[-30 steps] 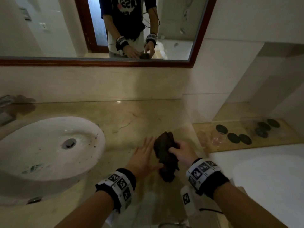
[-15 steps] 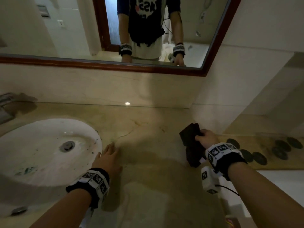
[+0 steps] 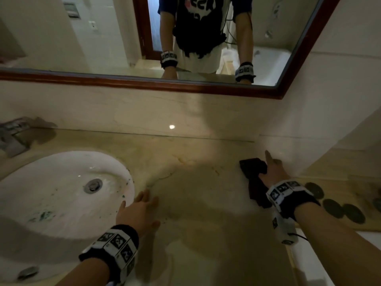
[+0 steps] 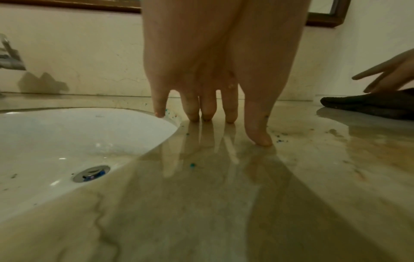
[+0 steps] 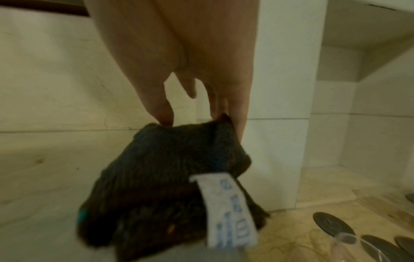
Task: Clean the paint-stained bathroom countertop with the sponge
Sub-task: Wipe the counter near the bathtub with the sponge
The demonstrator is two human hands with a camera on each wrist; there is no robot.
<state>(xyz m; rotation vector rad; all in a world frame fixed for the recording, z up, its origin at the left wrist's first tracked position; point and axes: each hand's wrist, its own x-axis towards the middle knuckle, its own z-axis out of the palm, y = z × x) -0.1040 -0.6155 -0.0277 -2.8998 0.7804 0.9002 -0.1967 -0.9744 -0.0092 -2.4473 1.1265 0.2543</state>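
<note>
Right hand (image 3: pixel 273 172) gripped the dark sponge (image 3: pixel 252 167) on the tabletop (image 3: pixel 206 203). Left hand (image 3: pixel 138 211) lay flat and open beside the sink (image 3: pixel 61 162).

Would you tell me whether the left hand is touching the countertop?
Touching. In the left wrist view, the fingers of the left hand meet their own reflections on the countertop.

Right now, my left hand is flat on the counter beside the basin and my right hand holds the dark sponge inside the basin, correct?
No. The head view shows the right hand holding the dark sponge on the counter by the right wall, apart from the basin. The left hand is flat on the counter beside it.
</note>
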